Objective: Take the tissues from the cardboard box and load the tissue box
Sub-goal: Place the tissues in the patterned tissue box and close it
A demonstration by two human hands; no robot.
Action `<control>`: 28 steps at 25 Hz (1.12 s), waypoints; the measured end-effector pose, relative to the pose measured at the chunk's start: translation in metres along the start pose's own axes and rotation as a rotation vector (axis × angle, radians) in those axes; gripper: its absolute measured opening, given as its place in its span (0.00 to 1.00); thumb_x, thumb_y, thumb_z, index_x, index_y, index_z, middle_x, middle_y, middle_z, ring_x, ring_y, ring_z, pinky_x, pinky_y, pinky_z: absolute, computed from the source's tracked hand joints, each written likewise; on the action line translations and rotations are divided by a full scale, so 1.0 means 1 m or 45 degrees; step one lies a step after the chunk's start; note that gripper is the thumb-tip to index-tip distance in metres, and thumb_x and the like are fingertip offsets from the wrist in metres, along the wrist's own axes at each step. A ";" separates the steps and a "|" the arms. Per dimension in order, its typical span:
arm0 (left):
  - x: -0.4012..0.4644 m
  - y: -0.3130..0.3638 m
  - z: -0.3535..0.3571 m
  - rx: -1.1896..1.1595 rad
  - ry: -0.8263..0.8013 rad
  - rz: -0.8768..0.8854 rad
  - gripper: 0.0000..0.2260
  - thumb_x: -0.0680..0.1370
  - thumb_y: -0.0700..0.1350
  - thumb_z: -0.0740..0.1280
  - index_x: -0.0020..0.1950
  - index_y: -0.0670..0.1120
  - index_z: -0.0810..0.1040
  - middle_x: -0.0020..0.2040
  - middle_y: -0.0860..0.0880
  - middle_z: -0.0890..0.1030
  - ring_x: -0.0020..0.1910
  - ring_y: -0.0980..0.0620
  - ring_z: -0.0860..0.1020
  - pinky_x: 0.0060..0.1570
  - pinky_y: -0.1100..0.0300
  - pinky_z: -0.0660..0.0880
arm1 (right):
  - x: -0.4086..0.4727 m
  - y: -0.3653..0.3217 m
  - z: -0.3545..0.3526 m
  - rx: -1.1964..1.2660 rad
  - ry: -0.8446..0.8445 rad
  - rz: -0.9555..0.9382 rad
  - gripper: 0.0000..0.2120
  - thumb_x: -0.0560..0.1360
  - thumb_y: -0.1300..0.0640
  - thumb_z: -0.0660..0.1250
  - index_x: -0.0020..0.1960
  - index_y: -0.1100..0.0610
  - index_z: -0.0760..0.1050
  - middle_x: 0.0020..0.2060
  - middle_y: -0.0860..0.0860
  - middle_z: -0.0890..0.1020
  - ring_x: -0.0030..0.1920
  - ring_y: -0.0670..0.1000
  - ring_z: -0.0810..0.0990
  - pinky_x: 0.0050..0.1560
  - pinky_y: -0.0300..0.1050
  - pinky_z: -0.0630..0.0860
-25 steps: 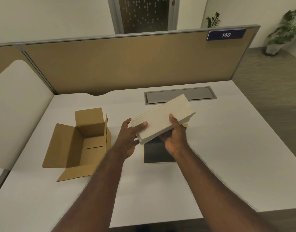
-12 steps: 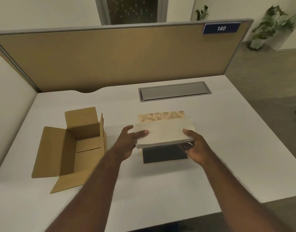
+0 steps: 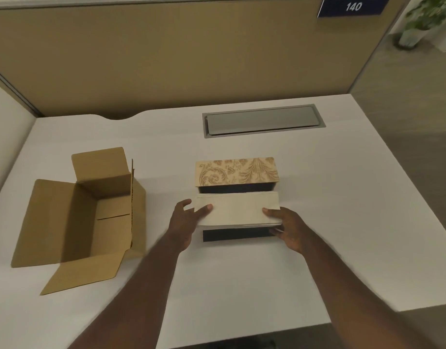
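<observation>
Tissues point(image 3: 235, 209): lying level between both hands, over the open tissue box point(image 3: 238, 172).
Left hand point(image 3: 184, 224): gripping the stack's left end.
Right hand point(image 3: 290, 229): gripping its right end.

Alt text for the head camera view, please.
Both hands, left hand and right hand, hold a white tissue stack over an open floral-patterned tissue box on a white desk. An empty brown cardboard box lies open to the left.
</observation>
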State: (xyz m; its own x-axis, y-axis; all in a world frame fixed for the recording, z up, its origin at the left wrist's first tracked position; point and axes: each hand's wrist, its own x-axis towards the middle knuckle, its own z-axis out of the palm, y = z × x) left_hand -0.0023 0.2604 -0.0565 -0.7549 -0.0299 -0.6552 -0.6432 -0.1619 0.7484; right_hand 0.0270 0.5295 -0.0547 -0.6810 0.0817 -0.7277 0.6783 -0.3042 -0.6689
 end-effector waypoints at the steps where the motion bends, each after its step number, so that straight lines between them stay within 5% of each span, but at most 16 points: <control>1: 0.003 -0.004 0.002 0.007 0.014 -0.004 0.39 0.65 0.45 0.81 0.71 0.46 0.64 0.56 0.46 0.79 0.58 0.46 0.78 0.67 0.46 0.70 | 0.005 -0.001 -0.003 -0.021 0.005 0.014 0.13 0.70 0.59 0.74 0.54 0.57 0.80 0.51 0.55 0.83 0.52 0.54 0.78 0.52 0.47 0.73; 7: 0.019 -0.016 0.015 0.021 0.117 0.004 0.34 0.65 0.47 0.80 0.66 0.48 0.68 0.61 0.44 0.79 0.55 0.48 0.79 0.53 0.54 0.77 | 0.030 -0.002 -0.010 -0.056 0.030 0.022 0.15 0.70 0.56 0.75 0.55 0.57 0.78 0.52 0.53 0.82 0.54 0.53 0.78 0.60 0.51 0.74; 11: 0.028 -0.020 0.022 0.060 0.158 0.007 0.34 0.66 0.49 0.79 0.68 0.47 0.68 0.64 0.43 0.78 0.61 0.44 0.78 0.62 0.47 0.75 | 0.044 -0.005 -0.011 -0.071 0.020 0.034 0.13 0.71 0.52 0.75 0.51 0.55 0.77 0.53 0.53 0.81 0.55 0.54 0.77 0.64 0.53 0.72; 15: 0.034 -0.021 0.024 0.072 0.214 -0.009 0.34 0.67 0.50 0.79 0.68 0.47 0.68 0.66 0.43 0.76 0.62 0.44 0.76 0.64 0.48 0.74 | 0.052 -0.006 -0.009 -0.153 0.039 0.046 0.20 0.71 0.49 0.74 0.58 0.57 0.75 0.56 0.54 0.79 0.58 0.56 0.74 0.66 0.55 0.71; 18: 0.037 -0.021 0.025 0.093 0.230 -0.017 0.33 0.67 0.50 0.79 0.68 0.46 0.69 0.67 0.42 0.76 0.64 0.43 0.76 0.65 0.46 0.73 | 0.055 -0.006 -0.008 -0.179 0.037 0.063 0.13 0.72 0.49 0.73 0.51 0.55 0.76 0.52 0.52 0.80 0.55 0.54 0.75 0.62 0.52 0.71; 25: 0.038 -0.023 0.028 0.177 0.285 0.020 0.30 0.67 0.53 0.77 0.64 0.47 0.69 0.64 0.44 0.78 0.61 0.45 0.78 0.64 0.48 0.74 | 0.058 -0.005 -0.005 -0.189 0.062 0.066 0.09 0.74 0.51 0.72 0.49 0.55 0.77 0.52 0.53 0.81 0.55 0.55 0.76 0.61 0.53 0.70; 28: 0.038 -0.021 0.032 0.244 0.301 0.039 0.28 0.70 0.55 0.75 0.63 0.50 0.67 0.65 0.45 0.77 0.60 0.46 0.77 0.56 0.56 0.75 | 0.059 -0.004 -0.003 -0.203 0.089 0.063 0.13 0.75 0.51 0.71 0.55 0.57 0.76 0.55 0.54 0.80 0.59 0.57 0.75 0.61 0.53 0.70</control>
State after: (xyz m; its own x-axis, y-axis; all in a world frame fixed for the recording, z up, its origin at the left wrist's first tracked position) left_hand -0.0219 0.2942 -0.0941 -0.7378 -0.2639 -0.6213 -0.6503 0.0311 0.7591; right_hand -0.0152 0.5380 -0.0955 -0.6285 0.1374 -0.7656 0.7497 -0.1555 -0.6433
